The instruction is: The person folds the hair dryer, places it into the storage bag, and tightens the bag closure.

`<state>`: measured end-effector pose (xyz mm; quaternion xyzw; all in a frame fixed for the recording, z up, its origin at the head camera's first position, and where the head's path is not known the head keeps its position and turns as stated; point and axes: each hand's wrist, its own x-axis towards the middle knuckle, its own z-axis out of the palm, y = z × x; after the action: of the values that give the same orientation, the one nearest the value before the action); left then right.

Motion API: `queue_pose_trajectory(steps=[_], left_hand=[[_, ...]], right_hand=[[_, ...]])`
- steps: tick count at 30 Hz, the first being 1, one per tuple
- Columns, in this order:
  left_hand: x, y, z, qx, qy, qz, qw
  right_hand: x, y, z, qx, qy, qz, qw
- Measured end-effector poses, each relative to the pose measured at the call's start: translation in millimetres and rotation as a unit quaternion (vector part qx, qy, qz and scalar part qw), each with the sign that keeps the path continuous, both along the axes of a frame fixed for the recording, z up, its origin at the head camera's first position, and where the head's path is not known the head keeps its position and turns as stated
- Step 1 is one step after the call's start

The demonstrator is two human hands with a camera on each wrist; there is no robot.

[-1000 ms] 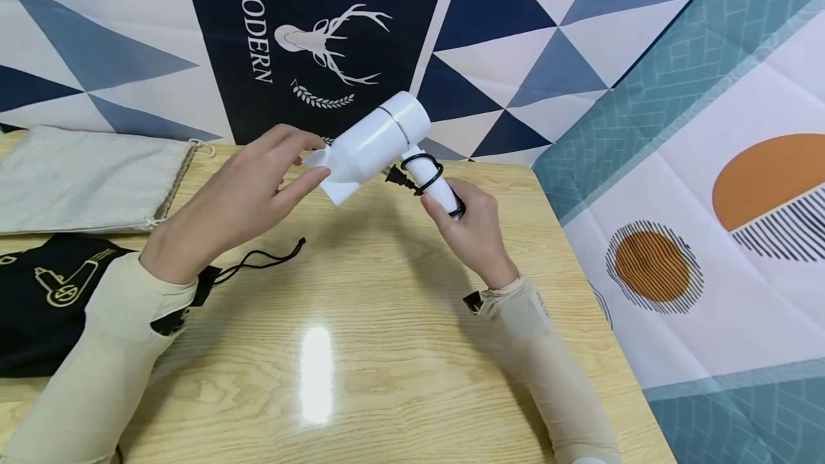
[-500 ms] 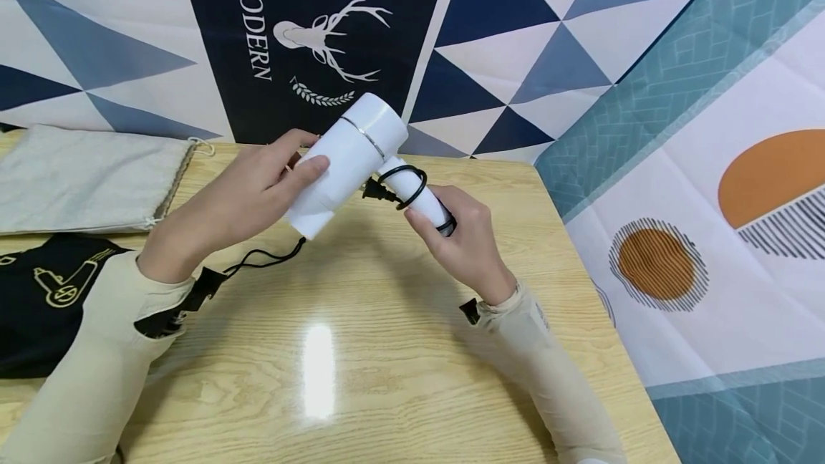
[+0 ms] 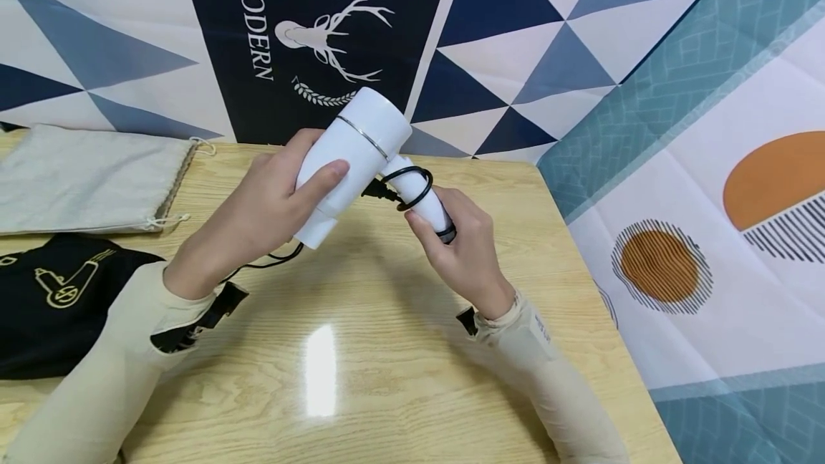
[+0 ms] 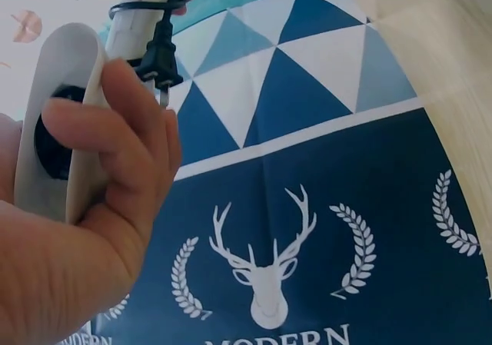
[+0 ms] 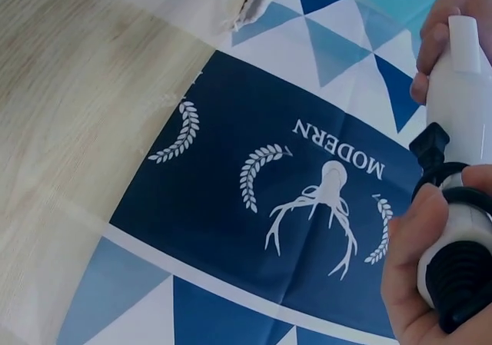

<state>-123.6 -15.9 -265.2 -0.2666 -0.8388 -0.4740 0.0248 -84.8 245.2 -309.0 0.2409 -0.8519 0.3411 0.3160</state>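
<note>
Hair dryer [image 3: 351,156], white, is in both hands, tilted, held above the rear part of the wood-grain tabletop [image 3: 387,378]. Left hand [image 3: 267,199] wraps the barrel [image 3: 361,145]: thumb along the near face, fingers curled round the far side per the left wrist view. Right hand [image 3: 464,245] grips the lower handle [image 3: 433,213], thumb laid along it. Handle slants down to the right; wide end of barrel points up and right, narrow nozzle [image 3: 317,228] down and left. Left wrist view looks into the nozzle: dark inside.

Black power cord [image 3: 428,181] is looped round the handle; two-prong plug [image 4: 160,57] sticks out beside it, on the barrel side. Right wrist view shows a black ribbed end [image 5: 461,272] by the right hand.

Left side of tabletop: black cloth bag [image 3: 39,335] with gold hair-dryer print [image 3: 64,286], partly behind the left sleeve [image 3: 97,392]. Pale drawstring pouch [image 3: 90,181] lies flat just beyond it. Black drawstring [image 3: 277,261] runs from behind the left wrist to under the nozzle, partly hidden. Rear: geometric wall cloth [image 3: 238,120] with deer head and "MODERN".
</note>
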Motion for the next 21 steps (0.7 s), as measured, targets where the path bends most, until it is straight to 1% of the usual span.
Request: queue_pose_trajectory(steps=[4, 7, 11, 16, 21], left_hand=[[4.3, 2.5, 1.3, 0.0, 0.019, 0.018, 0.9997], [6.4, 4.1, 1.5, 0.009, 0.029, 0.028, 0.9991], [8.7, 7.4, 0.3, 0.027, 0.037, 0.035, 0.9984], [10.2, 11.2, -1.9, 0.04, 0.049, 0.045, 0.997], [11.6, 14.0, -4.8, 0.053, 0.05, 0.049, 0.9961]], right_hand=[[2.2, -1.8, -0.9, -0.006, 0.009, -0.005, 0.9999], [3.5, -3.6, -0.7, -0.012, 0.012, -0.011, 0.9998], [5.2, -5.7, -0.1, -0.022, 0.014, -0.019, 0.9995], [6.0, -5.9, 0.4, -0.018, 0.019, -0.027, 0.9993], [4.5, -6.5, -0.7, -0.024, 0.02, -0.031, 0.999]])
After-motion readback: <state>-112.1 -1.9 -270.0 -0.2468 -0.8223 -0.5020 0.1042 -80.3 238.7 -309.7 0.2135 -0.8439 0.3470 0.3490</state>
